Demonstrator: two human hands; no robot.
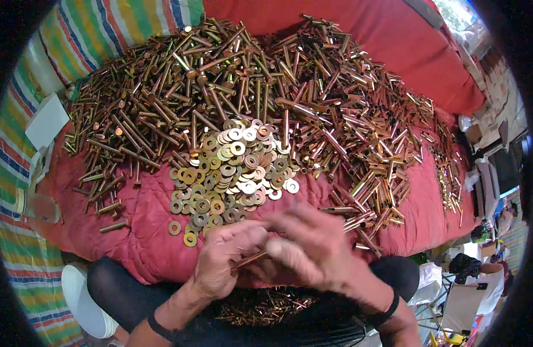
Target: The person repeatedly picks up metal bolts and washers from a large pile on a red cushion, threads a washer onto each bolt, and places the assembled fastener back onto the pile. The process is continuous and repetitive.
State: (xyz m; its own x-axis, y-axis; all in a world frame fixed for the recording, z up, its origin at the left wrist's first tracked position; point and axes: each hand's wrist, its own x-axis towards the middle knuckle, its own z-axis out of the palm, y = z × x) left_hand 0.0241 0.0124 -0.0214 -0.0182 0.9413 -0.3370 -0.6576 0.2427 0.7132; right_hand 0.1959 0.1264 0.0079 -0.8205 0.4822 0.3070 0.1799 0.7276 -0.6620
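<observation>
My left hand (226, 257) is closed on a thin copper-coloured metal rod (249, 260). Whether that piece is a bolt or a tube I cannot make out. Close beside it, my right hand (313, 246) reaches over the rod's far end, its fingers smeared by motion. Just beyond both hands lies a heap of flat washers (232, 173), silver and yellowish. Long bolts (156, 98) with heads are piled behind and to the left of the washers. Copper-coloured metal tubes (359, 133) form the pile on the right.
A red quilted cloth (145, 214) lies under the piles. Below my hands, between my legs, more small metal parts (263, 306) are gathered. A white bucket (84, 301) stands at lower left, a white box (47, 121) at far left. Striped sheeting (23, 254) hangs along the left.
</observation>
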